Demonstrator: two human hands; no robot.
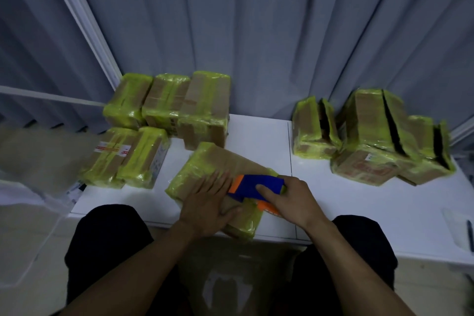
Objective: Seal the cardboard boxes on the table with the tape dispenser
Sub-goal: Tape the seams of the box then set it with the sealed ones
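Nearest, at the front edge of the white table point(359, 202), one brown cardboard box banded in yellow-green tape point(218, 161) lies askew and is in work. The left hand point(205, 202) presses on its top, fingers straight and spread. The right hand point(297, 202) grips the blue and orange plastic tape dispenser point(256, 186), fingers curled round it with the forefinger laid along the body. The dispenser rests on the box's near right corner. Judged: a strip is being laid and this box is unfinished.

Beyond, left: five taped boxes point(164, 102), two in front and three behind, all flaps closed; judged done.

Beyond, right: a cluster of gaping boxes point(372, 131) with dark gaps between their flaps. Three gaps counted; box total uncertain owing to overlap; judged outstanding.

One dispenser sighted. A grey curtain point(256, 33) hangs behind.
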